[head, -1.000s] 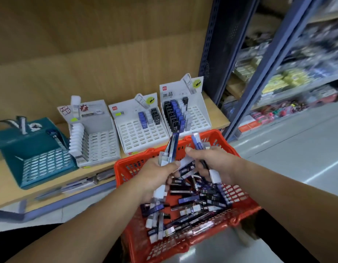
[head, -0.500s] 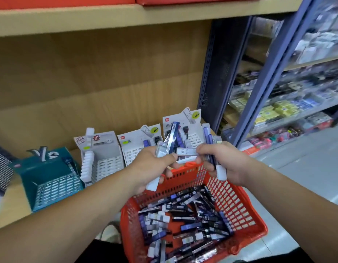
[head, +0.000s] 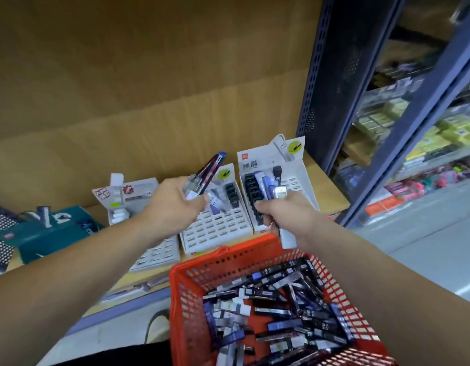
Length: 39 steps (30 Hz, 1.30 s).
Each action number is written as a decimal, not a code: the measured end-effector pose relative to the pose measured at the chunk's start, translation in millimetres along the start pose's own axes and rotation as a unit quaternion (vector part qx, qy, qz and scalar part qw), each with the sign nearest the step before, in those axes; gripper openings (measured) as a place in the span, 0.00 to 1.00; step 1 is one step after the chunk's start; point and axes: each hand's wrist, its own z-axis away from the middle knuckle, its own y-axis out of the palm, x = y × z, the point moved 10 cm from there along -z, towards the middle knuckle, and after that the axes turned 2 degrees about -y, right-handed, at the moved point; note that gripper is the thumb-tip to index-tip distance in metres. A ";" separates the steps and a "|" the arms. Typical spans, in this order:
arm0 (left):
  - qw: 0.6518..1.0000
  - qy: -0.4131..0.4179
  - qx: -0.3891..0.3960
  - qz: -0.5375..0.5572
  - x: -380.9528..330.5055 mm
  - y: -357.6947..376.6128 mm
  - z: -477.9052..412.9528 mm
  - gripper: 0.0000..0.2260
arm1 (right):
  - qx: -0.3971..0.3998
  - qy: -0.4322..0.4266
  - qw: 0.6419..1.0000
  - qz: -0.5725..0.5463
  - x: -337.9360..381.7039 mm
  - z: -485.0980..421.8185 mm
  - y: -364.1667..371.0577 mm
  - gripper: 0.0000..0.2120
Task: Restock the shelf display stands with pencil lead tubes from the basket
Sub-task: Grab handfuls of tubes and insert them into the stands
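Observation:
An orange basket [head: 199, 265] full of loose pencil lead tubes [head: 278, 310] stands below the shelf edge. My left hand [head: 173, 207] grips a bunch of lead tubes [head: 210, 167] that stick up over the middle white display stand [head: 215, 231]. My right hand [head: 284, 215] grips another bunch of tubes [head: 270, 184] right in front of the right white stand [head: 294, 165], which has black and blue tubes in its left rows. A third white stand [head: 138, 191] sits further left, partly hidden by my left forearm.
A teal display stand [head: 51, 233] sits at the far left of the wooden shelf [head: 326, 191]. A dark blue shelf upright [head: 331, 83] rises at the right, with another stocked rack [head: 426, 143] and grey floor beyond it.
Both hands have lifted out of the basket with their bunches of tubes and moved apart, forward over the shelf: the left over the middle stand, the right to the right stand.

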 end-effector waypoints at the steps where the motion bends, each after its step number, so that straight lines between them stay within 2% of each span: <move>1: 0.999 0.009 -0.012 -0.033 6.4 -2.5 -8.7 0.03 | 0.004 -0.008 1.000 0.006 -0.5 -7.9 7.8 0.24; 3: 0.997 0.025 -0.015 -0.074 17.7 5.0 -28.5 0.04 | 0.024 -0.028 0.999 0.037 -3.3 -21.8 24.9 0.18; 5: 0.995 0.041 0.004 -0.092 22.4 22.2 -46.9 0.05 | 0.025 -0.030 0.998 0.042 -7.7 -33.5 31.1 0.22; 7: 0.990 0.064 0.023 -0.124 24.4 40.2 -63.4 0.06 | 0.025 -0.019 0.999 0.028 -13.1 -40.2 31.9 0.31; 8: 0.986 0.071 0.030 -0.150 25.7 48.5 -70.1 0.06 | 0.030 -0.009 0.999 0.015 -16.0 -41.7 30.9 0.31; 13: 0.967 0.079 0.046 -0.238 32.4 74.0 -91.2 0.04 | 0.022 0.037 0.997 -0.063 -31.8 -42.8 20.6 0.07; 14: 0.965 0.078 0.048 -0.247 33.7 76.5 -93.4 0.03 | 0.020 0.039 0.996 -0.072 -32.0 -41.9 20.5 0.05; 20: 0.948 0.089 0.061 -0.299 39.0 76.4 -103.5 0.04 | 0.033 0.018 0.998 -0.043 -21.8 -39.7 30.0 0.04; 23: 0.931 0.106 0.060 -0.345 35.6 80.3 -102.2 0.10 | 0.041 0.004 0.997 -0.061 -17.3 -40.1 35.1 0.03; 25: 0.930 0.105 0.065 -0.347 32.9 86.9 -99.9 0.10 | 0.041 0.001 0.996 -0.080 -14.6 -40.8 37.0 0.02; 29: 0.949 0.080 0.071 -0.295 36.0 95.5 -100.1 0.02 | 0.073 0.004 0.991 -0.110 -10.1 -37.8 39.7 0.08; 33: 0.973 0.072 0.043 -0.213 39.8 80.6 -94.9 0.02 | 0.082 0.033 0.986 -0.143 -15.8 -35.7 37.4 0.09; 34: 0.982 0.065 0.041 -0.170 39.2 75.9 -91.0 0.03 | 0.079 0.045 0.982 -0.164 -18.7 -35.8 35.7 0.10; 36: 0.998 0.015 0.055 -0.018 41.7 70.1 -79.2 0.03 | 0.080 0.065 0.975 -0.199 -21.9 -35.3 33.2 0.14; 37: 0.994 -0.026 0.075 0.071 44.7 71.4 -72.6 0.04 | 0.082 0.066 0.973 -0.204 -21.5 -34.8 32.4 0.14; 39: 0.964 -0.100 0.134 0.206 47.1 78.5 -59.2 0.06 | 0.083 0.059 0.975 -0.198 -19.9 -34.0 31.4 0.13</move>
